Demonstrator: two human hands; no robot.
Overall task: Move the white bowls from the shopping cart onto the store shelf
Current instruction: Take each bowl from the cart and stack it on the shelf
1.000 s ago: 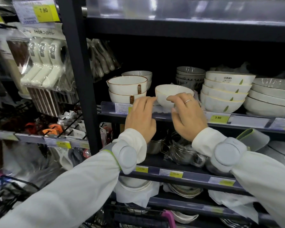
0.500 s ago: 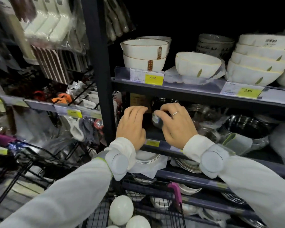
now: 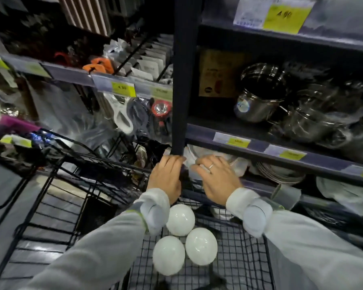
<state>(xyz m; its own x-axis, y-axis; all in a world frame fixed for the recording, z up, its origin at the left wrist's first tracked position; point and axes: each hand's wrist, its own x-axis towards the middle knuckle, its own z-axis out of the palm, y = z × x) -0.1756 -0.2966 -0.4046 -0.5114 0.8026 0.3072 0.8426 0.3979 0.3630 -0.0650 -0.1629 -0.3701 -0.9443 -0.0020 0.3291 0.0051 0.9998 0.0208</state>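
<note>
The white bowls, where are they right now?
Three white bowls sit upside down, close together in the wire shopping cart, low in the head view between the person's two sleeves, below both hands.

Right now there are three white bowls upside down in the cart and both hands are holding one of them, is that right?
Not quite. The head view shows three white bowls upside down in the cart, but the left hand and right hand are empty, held above the bowls and touching none.
</note>
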